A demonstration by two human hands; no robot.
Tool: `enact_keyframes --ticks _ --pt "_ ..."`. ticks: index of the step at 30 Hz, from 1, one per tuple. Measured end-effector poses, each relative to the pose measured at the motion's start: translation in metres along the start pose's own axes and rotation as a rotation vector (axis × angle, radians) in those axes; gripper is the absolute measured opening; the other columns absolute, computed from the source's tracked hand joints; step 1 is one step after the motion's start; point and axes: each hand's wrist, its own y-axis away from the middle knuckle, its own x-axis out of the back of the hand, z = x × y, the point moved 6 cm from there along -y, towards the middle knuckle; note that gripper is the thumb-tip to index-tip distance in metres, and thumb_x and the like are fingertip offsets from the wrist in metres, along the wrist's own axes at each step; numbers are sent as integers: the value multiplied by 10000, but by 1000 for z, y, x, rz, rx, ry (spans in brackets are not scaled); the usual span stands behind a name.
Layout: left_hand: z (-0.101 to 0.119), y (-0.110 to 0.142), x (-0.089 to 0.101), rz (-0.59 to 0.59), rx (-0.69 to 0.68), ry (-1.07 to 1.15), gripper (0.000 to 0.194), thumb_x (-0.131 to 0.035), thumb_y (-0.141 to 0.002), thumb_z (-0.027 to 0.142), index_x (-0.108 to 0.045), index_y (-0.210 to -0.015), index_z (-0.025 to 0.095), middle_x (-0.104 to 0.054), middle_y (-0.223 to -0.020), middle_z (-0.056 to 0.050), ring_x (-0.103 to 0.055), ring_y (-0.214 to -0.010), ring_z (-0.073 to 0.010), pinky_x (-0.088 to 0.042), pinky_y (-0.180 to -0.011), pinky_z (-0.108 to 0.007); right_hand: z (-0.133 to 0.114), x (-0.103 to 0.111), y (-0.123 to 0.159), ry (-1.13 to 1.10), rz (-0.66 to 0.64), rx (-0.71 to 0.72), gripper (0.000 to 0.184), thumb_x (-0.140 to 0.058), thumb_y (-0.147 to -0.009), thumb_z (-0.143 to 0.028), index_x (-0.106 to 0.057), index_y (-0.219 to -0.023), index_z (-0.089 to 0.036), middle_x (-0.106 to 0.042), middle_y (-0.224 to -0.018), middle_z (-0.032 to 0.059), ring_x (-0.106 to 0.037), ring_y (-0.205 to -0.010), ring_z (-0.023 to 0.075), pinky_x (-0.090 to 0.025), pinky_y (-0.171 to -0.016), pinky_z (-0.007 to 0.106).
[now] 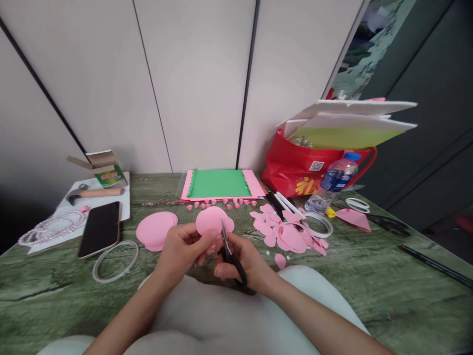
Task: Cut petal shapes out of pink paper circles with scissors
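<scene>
- Pale clothing (207, 320) over the person's lap fills the bottom centre of the frame, with a bare forearm crossing it from either side.
- Left hand (183, 249), centre of the frame: pinching pink paper (210, 219) between thumb and fingers, its rounded edge facing up.
- Right hand (246, 259), just right of centre: gripping black-handled scissors (241, 271), blades pointing up and lying across the paper's right part in this view; whether the blades are apart, I cannot tell.
- Left of the hands, a stack of pink rounds (155, 230) lies on the green wood-look table (40, 305).
- Right of the hands, loose pink petals (266, 228) are heaped near a white ring (328, 230).
- Above the hands, a row of small pink pieces (213, 201) runs just below a green sheet (221, 183).
- At the left of the frame: a phone (99, 229), a string of beads (55, 228) and a hammer (105, 193).
- Towards the upper right, a water bottle (335, 180) stands tilted in view before a red bag (283, 167) holding white boards (364, 106).
</scene>
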Motion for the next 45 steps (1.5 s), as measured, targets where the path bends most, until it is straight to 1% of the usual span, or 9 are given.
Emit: enact_keyframes --ticks 3,6,12,16,23,30,35,40,45 --pt "1 0 -2 -34 -8 -21 235 -633 -704 293 -573 -541 136 -496 -421 53 -386 -325 -31 -277 -310 -137 -7 0 0 -19 22 51 468 -800 -513 -338 -491 -822 -168 -519 -596 -54 -433 -506 71 -344 -450 175" --pt "2 0 -2 -40 -14 -27 242 -627 -711 294 -568 -537 137 -487 -411 57 -375 -320 -27 -271 -305 -133 -11 0 0 6 37 59 464 -797 -528 -349 -496 -830 -166 -507 -603 -52 -420 -523 73 -335 -466 180" --pt "2 0 -2 -43 -24 -36 228 -623 -719 285 -572 -552 138 -497 -429 57 -382 -326 -24 -275 -310 -126 -10 1 -1 25 19 82 431 -767 -562 -407 -493 -793 -168 -454 -572 -64 -344 -493 62 -272 -446 187" --pt "1 -1 -1 -26 -37 -30 248 -615 -728 288 -551 -538 142 -496 -428 60 -388 -321 -26 -274 -307 -128 -9 2 -1 46 37 76 401 -738 -587 -428 -485 -764 -172 -443 -539 -71 -332 -467 59 -265 -433 190" --pt "1 0 2 -3 -51 -26 250 -637 -703 274 -531 -518 145 -496 -431 59 -390 -327 -31 -275 -316 -141 -6 3 0 41 61 19 367 -729 -577 -396 -485 -739 -175 -477 -483 -79 -401 -382 58 -293 -380 177" --pt "0 0 4 31 -23 -21 260 -625 -708 291 -516 -517 154 -485 -416 55 -386 -332 -39 -271 -327 -152 -4 3 0 5 80 -46 355 -732 -557 -382 -484 -705 -176 -500 -442 -75 -419 -340 60 -310 -348 175" --pt "1 -1 6 64 -26 -5 245 -621 -713 294 -522 -536 158 -475 -409 60 -372 -328 -37 -258 -329 -152 -6 3 1 -5 68 -37 324 -721 -583 -364 -490 -704 -171 -485 -412 -83 -428 -337 61 -353 -372 187" --pt "3 -1 7 97 -28 44 242 -594 -741 288 -518 -550 159 -483 -428 61 -373 -325 -32 -249 -327 -152 -7 0 2 -39 59 -34 288 -716 -602 -316 -482 -690 -174 -447 -360 -110 -393 -310 50 -436 -448 229" --pt "6 -1 4 103 -24 61 243 -589 -741 313 -520 -568 157 -524 -451 47 -380 -299 -37 -255 -305 -162 -1 -1 2 -27 44 -44 270 -710 -611 -306 -494 -704 -172 -458 -353 -111 -407 -303 56 -442 -449 233"
